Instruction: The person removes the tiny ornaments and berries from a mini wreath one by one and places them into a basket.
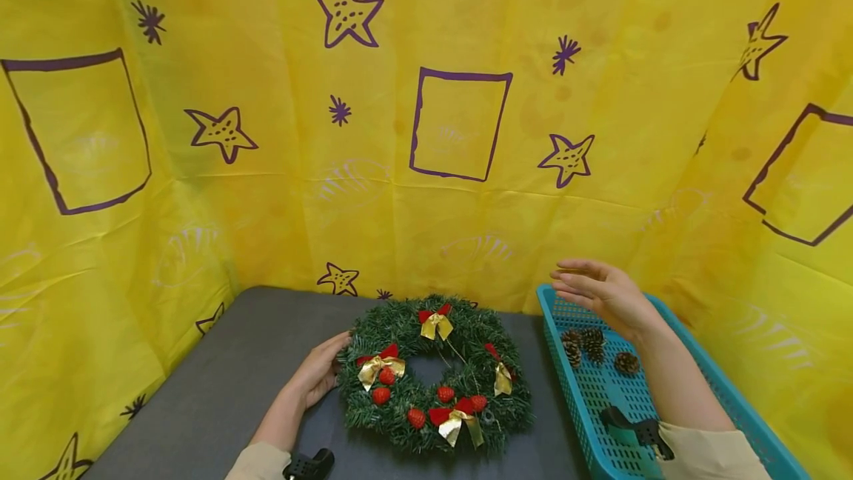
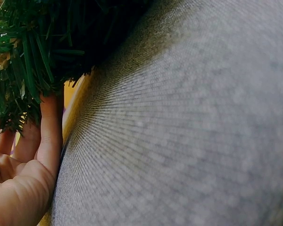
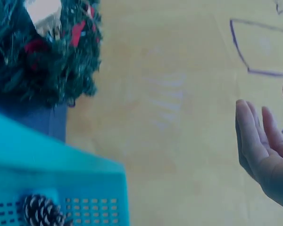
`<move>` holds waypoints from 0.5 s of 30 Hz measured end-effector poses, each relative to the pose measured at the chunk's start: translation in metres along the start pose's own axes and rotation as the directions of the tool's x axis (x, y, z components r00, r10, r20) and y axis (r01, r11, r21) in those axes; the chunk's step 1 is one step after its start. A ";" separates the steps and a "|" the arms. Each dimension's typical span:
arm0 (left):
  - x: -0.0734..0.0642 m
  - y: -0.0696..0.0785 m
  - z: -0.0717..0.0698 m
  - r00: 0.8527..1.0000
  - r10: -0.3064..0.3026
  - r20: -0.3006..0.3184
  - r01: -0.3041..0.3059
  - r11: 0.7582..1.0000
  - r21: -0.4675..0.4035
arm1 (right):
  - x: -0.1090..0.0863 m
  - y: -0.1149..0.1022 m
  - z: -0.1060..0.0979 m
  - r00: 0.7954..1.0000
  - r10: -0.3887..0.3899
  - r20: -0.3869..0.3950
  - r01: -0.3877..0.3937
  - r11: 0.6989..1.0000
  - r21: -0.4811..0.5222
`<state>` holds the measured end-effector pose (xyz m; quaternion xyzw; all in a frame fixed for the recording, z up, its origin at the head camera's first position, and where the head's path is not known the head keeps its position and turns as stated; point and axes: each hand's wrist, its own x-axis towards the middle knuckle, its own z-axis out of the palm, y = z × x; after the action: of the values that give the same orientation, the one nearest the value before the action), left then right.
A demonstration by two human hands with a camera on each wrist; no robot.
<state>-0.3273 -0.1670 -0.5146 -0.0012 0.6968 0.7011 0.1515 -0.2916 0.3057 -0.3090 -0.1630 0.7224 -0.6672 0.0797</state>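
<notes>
A green wreath with red-and-gold bows and red berries lies on the dark table. My left hand touches its left side; in the left wrist view the hand's fingers reach up fairly straight to the greenery, which hides their tips. My right hand is raised above the far end of a blue basket, with nothing held. In the right wrist view the right hand's fingers are extended and slightly bent. Pine cones lie in the basket, below the right hand.
The grey table extends to the left of the wreath. A yellow curtain with purple stars and squares hangs behind and at both sides. Black straps sit around both wrists.
</notes>
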 end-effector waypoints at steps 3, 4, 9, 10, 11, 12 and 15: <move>-0.001 0.001 0.000 1.000 -0.002 0.001 0.002 1.000 -0.005 | -0.002 -0.003 0.010 1.000 0.003 -0.004 -0.003 0.999 -0.039; -0.001 0.001 0.001 1.000 -0.002 0.001 0.002 1.000 -0.005 | -0.002 -0.004 0.013 1.000 0.002 -0.007 -0.002 0.999 -0.055; -0.001 0.003 0.001 1.000 -0.003 -0.002 0.003 1.000 -0.014 | -0.008 -0.010 0.031 1.000 -0.023 -0.007 0.022 0.994 -0.111; -0.002 0.003 0.001 1.000 -0.002 0.000 0.002 1.000 -0.011 | -0.009 -0.011 0.035 1.000 -0.030 -0.002 0.029 0.993 -0.115; -0.002 0.003 0.001 1.000 -0.002 0.000 0.002 1.000 -0.011 | -0.010 -0.011 0.038 0.999 -0.035 0.004 0.035 0.993 -0.117; -0.001 0.003 0.001 1.000 -0.005 0.000 0.005 1.000 -0.012 | -0.011 -0.011 0.042 0.999 -0.039 0.010 0.040 0.993 -0.114; -0.002 0.002 0.001 1.000 -0.005 -0.002 0.005 1.000 -0.010 | -0.013 -0.010 0.054 0.999 -0.042 0.029 0.045 0.994 -0.102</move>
<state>-0.3257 -0.1665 -0.5123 -0.0044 0.6932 0.7044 0.1525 -0.2602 0.2587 -0.3053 -0.1917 0.7509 -0.6285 0.0665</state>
